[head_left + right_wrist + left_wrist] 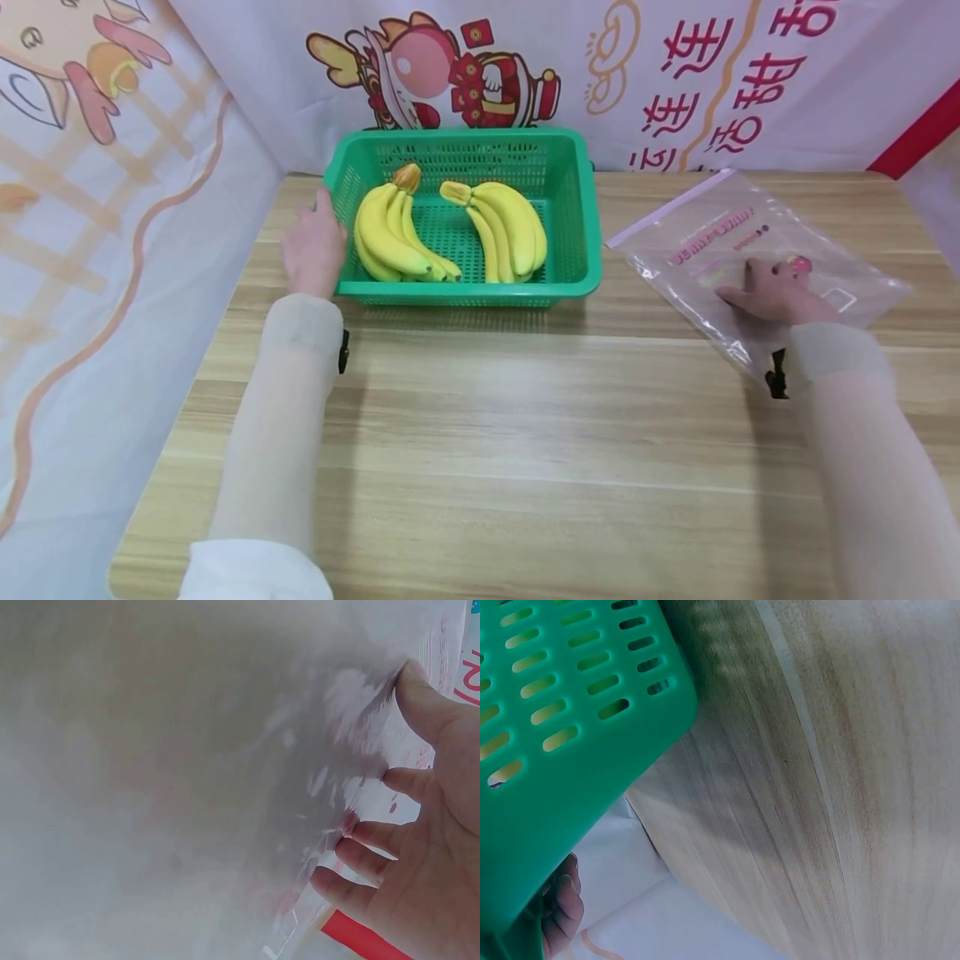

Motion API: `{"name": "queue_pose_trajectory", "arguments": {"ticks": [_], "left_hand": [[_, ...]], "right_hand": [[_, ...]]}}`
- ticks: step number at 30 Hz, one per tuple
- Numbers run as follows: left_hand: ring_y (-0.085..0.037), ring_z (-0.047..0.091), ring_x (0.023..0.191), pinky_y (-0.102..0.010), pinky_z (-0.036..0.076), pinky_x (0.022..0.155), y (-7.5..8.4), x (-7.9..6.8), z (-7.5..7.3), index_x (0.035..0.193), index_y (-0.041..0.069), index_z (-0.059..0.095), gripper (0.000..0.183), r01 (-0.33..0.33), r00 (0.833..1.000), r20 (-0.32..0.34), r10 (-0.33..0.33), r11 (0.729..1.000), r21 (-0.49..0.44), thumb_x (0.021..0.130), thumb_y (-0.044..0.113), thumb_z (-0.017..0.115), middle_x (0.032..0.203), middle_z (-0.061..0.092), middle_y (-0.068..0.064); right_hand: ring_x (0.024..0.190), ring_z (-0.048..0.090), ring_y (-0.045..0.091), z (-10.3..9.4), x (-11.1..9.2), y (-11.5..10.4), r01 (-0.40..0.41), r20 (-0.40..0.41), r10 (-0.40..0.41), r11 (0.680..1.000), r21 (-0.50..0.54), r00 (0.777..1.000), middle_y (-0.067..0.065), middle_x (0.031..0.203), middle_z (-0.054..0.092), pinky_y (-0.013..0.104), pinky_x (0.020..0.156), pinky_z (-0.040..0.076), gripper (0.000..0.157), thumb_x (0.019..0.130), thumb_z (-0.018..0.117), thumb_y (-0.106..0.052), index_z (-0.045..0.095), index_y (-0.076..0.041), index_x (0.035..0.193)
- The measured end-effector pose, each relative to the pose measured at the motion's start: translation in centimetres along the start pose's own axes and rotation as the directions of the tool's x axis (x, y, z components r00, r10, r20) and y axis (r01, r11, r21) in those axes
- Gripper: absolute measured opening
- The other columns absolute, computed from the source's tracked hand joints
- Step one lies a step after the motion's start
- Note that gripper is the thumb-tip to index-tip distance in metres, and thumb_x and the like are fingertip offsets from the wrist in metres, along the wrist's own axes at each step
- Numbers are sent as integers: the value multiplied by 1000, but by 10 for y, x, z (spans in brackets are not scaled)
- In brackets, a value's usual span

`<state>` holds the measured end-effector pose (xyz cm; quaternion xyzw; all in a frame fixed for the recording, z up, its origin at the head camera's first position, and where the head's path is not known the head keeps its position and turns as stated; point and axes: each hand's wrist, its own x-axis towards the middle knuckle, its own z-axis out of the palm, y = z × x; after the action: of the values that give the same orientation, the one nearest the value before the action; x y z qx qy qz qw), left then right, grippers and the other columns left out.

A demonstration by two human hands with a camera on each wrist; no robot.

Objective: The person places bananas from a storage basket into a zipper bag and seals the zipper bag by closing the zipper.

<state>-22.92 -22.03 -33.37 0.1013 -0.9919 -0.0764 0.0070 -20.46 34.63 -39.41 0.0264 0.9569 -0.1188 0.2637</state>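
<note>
Right of the basket (465,289), the plastic bag (675,237) is touched by the nearer right hand (776,293), fingers spread, while the basket's left end is gripped by the left hand (313,250).

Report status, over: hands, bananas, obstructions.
Left hand grips green basket; right hand touches clear bag. Two banana bunches inside basket. Nothing visibly blocking either hand.

pale glare sits on the tabletop (510,392), the right-wrist view hazy.
</note>
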Motion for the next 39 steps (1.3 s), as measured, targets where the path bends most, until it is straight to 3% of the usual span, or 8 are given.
{"name": "queue_pose_trajectory", "arguments": {"ticks": [5,8,14,18,25,31,35,39], "left_hand": [[-47,58,91,-57,49,79,0,0,-2,149,5,19,54,3,1000,8,-3,1000,2,101,22,38,124,48,-35],[-47,58,90,-56,50,79,0,0,-2,149,4,18,54,1,1000,9,-1,1000,9,101,22,38,124,48,-35],[-45,58,87,-55,50,78,0,0,-1,149,5,18,55,2,1000,8,-2,1000,14,101,21,39,125,48,-34],[-45,58,88,-55,50,79,0,0,-1,150,5,17,56,1,1000,12,-2,1000,22,101,22,39,126,47,-34],[-45,59,87,-54,51,76,0,1,-1,150,5,16,56,4,1000,15,-4,1000,30,101,23,39,126,47,-34],[-45,59,87,-54,52,75,-1,1,-1,149,5,17,55,7,1000,18,-8,1000,23,101,22,39,126,47,-34],[-46,59,87,-54,51,75,-1,1,-1,149,5,17,55,3,1000,12,-3,1000,18,101,22,38,124,47,-34],[-46,59,86,-55,51,74,-1,1,1,147,4,21,53,-3,1000,-11,3,1000,16,101,21,39,122,48,-34]], "right_hand": [[115,24,68,-2,2,8,65,-16,-65,998,-11,998,50,127,22,76,95,27,87,94,39,-59,19,16,133],[109,31,62,-3,-1,10,39,-9,-39,999,17,999,44,122,30,73,89,32,90,92,38,-64,23,15,132],[113,18,64,1,-6,7,-44,-86,52,995,91,995,45,131,19,77,89,29,101,89,22,-74,19,12,141],[108,24,63,7,-6,1,-64,-90,80,985,160,993,47,121,24,76,85,33,101,87,23,-75,22,14,134],[118,12,75,10,-1,-11,-81,-78,88,993,90,993,60,129,6,80,92,24,95,92,24,-68,22,20,128],[118,4,78,6,-5,-10,-33,-8,33,998,47,999,62,128,-6,81,97,16,96,95,20,-63,4,22,137],[117,7,76,5,-5,-6,10,2,-10,1000,25,1000,61,129,-3,80,97,15,99,94,21,-65,2,21,139],[116,12,75,4,-5,-2,48,-15,-48,998,30,999,58,129,6,79,96,19,91,95,28,-62,12,18,135]]}}
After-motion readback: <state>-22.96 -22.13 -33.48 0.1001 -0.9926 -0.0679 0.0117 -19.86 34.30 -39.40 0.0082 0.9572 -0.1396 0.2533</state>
